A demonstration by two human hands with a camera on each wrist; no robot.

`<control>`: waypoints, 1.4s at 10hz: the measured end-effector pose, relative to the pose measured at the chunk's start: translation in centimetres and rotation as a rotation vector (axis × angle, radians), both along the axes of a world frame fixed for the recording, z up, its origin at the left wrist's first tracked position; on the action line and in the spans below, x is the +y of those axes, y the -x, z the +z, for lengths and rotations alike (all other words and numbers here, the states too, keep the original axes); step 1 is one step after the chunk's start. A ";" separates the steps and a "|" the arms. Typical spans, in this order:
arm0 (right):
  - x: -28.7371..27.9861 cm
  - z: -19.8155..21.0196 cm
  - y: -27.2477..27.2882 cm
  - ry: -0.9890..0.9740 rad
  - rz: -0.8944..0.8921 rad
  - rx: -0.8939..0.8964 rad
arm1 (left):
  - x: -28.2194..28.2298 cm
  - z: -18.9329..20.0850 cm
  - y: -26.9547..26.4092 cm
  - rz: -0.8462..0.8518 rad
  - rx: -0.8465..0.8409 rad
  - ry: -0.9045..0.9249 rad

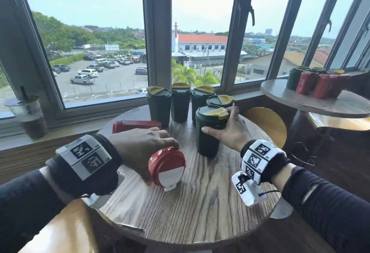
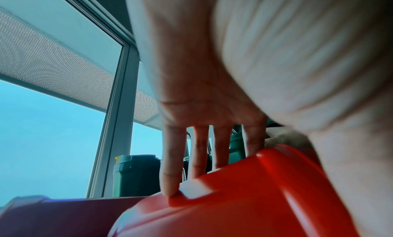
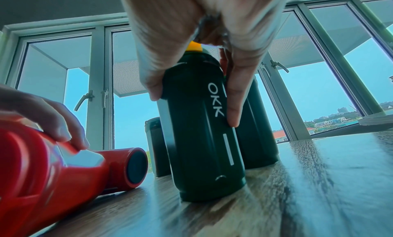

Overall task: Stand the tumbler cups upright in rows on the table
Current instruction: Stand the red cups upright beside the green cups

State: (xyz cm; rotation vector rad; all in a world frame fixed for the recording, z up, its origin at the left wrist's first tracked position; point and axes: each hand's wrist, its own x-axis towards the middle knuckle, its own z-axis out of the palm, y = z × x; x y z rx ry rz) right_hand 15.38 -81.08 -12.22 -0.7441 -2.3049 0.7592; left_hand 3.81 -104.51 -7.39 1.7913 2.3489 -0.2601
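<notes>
My right hand [image 1: 226,127] grips a dark green tumbler [image 1: 208,132] with a yellow lid flap, upright on the round wooden table [image 1: 200,202]; the right wrist view shows thumb and fingers [image 3: 234,106] wrapped round its body [image 3: 202,131]. My left hand [image 1: 144,146] grips the lid end of a red tumbler [image 1: 167,165] lying on its side, its white flap toward me; the fingers [image 2: 170,173] curl over the red rim [image 2: 234,190]. A second red tumbler [image 1: 136,125] lies on its side behind. Several green tumblers [image 1: 180,102] stand upright in a row by the window.
A second round table [image 1: 320,102] at the right carries several red and green tumblers [image 1: 320,82]. An iced drink in a plastic cup [image 1: 30,116] sits on the window sill at the left. A wooden stool seat [image 1: 266,124] lies right of the table.
</notes>
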 end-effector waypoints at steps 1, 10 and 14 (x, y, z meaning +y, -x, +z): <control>0.1 0.0 -0.1 0.018 0.002 -0.001 | -0.1 -0.7 0.2 -0.091 0.136 -0.020; 0.3 0.0 -0.3 0.052 0.054 -0.035 | -1.4 0.4 3.5 0.131 -0.899 -0.409; 0.4 -0.1 -0.3 0.043 0.039 -0.036 | -1.1 0.0 2.2 0.158 -0.295 -0.468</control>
